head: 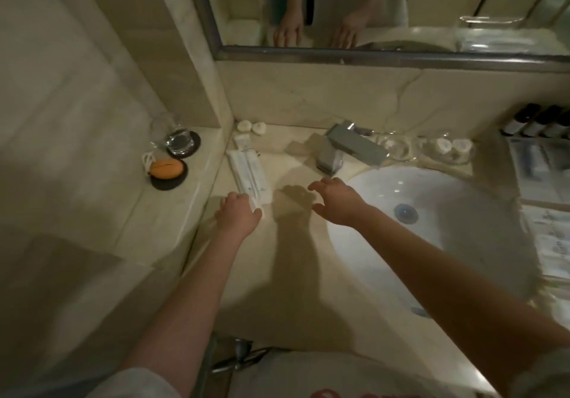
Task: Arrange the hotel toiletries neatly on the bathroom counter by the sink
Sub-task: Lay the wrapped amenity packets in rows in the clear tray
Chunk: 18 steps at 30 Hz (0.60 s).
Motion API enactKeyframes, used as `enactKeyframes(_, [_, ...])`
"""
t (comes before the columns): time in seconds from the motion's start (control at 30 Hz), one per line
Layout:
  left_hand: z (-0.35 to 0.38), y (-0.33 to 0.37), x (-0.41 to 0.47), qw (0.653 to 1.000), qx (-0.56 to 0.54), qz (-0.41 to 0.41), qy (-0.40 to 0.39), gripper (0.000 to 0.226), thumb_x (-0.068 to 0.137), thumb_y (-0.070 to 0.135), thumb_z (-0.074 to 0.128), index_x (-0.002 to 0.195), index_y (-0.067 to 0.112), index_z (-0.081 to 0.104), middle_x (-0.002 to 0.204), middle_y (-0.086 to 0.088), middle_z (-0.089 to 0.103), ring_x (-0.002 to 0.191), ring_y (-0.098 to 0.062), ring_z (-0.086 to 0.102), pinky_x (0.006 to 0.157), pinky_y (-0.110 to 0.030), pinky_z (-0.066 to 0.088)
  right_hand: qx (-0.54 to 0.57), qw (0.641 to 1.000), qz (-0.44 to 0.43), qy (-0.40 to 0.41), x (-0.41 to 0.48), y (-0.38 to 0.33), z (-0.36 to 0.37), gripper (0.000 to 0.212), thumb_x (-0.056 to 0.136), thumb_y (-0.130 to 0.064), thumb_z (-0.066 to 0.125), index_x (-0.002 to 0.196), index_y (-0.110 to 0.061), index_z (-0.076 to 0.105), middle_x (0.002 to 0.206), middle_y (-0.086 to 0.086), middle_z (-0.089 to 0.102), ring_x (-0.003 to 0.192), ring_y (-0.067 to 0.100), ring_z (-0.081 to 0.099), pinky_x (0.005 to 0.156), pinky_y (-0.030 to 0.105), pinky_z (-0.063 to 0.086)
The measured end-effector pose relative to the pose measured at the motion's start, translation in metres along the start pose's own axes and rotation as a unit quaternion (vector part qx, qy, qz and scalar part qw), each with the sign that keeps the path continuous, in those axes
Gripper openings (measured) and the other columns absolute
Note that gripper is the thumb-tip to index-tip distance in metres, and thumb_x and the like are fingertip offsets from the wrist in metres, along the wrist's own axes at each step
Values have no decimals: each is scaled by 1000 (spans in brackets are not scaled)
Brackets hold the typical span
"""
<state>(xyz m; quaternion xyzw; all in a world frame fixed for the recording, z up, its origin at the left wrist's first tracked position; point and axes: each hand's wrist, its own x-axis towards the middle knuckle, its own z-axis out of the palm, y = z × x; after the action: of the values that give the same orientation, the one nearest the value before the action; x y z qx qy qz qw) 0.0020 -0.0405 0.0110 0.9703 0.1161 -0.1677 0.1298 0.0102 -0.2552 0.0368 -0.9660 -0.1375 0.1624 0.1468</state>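
left hand (239, 214): fingers curled down over the near end of the white packets (248, 171), which lie side by side on the counter (296, 163), left of the sink (447, 200) near the corner wall. right hand (336, 201): spread wide, holding nothing, above the counter just beside the basin rim. i cannot read the packet print. dark bottles (533, 123) far right: labels blurred, cut off at the frame edge.

near end of white sachets (250, 176) hidden under left hand (239, 216) fingers (232, 197), grip unclear, dark bottles (538, 123) far right of fingers cut off
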Motion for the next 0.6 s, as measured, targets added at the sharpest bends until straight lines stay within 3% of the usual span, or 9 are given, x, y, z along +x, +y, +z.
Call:
enactKeyframes(0.27, [-3, -13, 51, 989, -110, -96, -18, 53, 85, 46, 54, 122, 9, 52, 125, -14, 49, 109, -32, 53, 89, -40, 49, -8, 999, -18, -28, 65, -29, 0, 50, 90, -29, 55, 136, -16, 43, 130, 10, 52, 116, 29, 50, 94, 41, 47])
enactKeyframes(0.4, [-1, -8, 66, 982, -141, -121, 4, 50, 82, 40, 62, 119, 8, 51, 118, -12, 53, 102, -28, 57, 74, -34, 49, 2, 999, -16, -49, 90, -37, 3, 51, 90, -29, 56, 137, -16, 41, 132, 9, 53, 116, 28, 51, 92, 36, 46])
enactKeyframes(0.6, [3, -18, 82, 962, -232, -144, -8, 28, 84, 33, 62, 102, 11, 62, 85, -3, 63, 73, -19, 61, 60, -28, 51, 46, 996, 29, -74, 124, -57, 23, 52, 89, -25, 55, 136, -13, 38, 129, 12, 54, 115, 29, 53, 90, 39, 48])
